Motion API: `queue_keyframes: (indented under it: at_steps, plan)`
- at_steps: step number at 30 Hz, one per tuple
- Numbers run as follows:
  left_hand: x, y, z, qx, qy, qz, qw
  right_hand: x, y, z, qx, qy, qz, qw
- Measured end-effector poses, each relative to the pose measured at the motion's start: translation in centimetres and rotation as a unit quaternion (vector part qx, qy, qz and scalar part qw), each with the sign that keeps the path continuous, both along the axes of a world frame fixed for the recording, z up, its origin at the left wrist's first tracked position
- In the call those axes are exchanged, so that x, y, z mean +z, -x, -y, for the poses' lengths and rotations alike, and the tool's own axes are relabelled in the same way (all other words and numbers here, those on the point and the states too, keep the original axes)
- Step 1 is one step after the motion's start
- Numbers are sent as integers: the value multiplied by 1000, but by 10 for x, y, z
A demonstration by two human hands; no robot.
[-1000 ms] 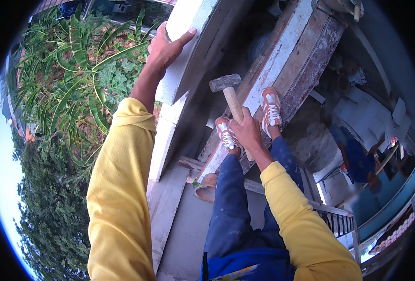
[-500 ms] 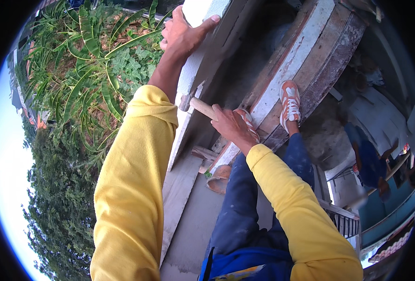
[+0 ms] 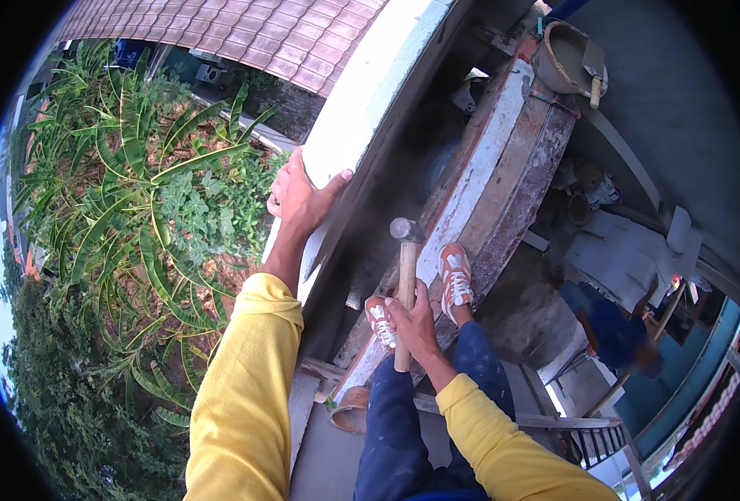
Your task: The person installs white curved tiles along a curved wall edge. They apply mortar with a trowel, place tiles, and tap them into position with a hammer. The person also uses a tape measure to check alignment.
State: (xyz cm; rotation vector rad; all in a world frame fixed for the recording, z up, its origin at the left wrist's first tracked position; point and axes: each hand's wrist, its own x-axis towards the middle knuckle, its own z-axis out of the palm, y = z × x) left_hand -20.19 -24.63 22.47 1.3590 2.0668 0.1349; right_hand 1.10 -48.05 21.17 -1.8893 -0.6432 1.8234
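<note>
Two hands out in front of me, both bare, yellow sleeves pushed back at the wrists. Left hand (image 3: 303, 200) on the white wall (image 3: 386, 83): thumb and fingers spread wide across its top, fingertips over the plant side, thumb lying toward the other edge. Right hand (image 3: 414, 326) closed round the pale wooden handle of a hammer (image 3: 407, 275), fingers wrapped tight; the blocky grey head points away from me, and the butt end sticks out below my fist. Hammer sits above the planks (image 3: 503, 159) near my feet, right of the wall and apart from it, its head seen against the dark gap along the planks' left edge. Both orange-and-white shoes (image 3: 456, 280) stand on those planks, which are worn and streaked with white. Far end of the planks: a round bucket (image 3: 558, 63), with a trowel (image 3: 595, 63) at its right side, handle across the rim. Near end: a terracotta-coloured curved vessel (image 3: 349, 413), tipped on its side. Left of the wall, broad-leaved green plants (image 3: 153, 184); beyond them, a tiled roof (image 3: 261, 33). Lower down on my right, another person (image 3: 616, 330) in blue, features blurred.
</note>
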Motion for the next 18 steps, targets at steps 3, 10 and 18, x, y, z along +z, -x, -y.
queue_keyframes:
  at_steps: [3,10,18]
  plan:
    - [7,-16,-2,0,23,8,1000,3,-26,-82,20,-126,134,983]
    - [4,-3,-2,-3,8,4,1000,88,-12,-258,75,-404,141,901]
    - [16,-10,-11,6,34,-2,999,66,7,-305,143,-255,161,943]
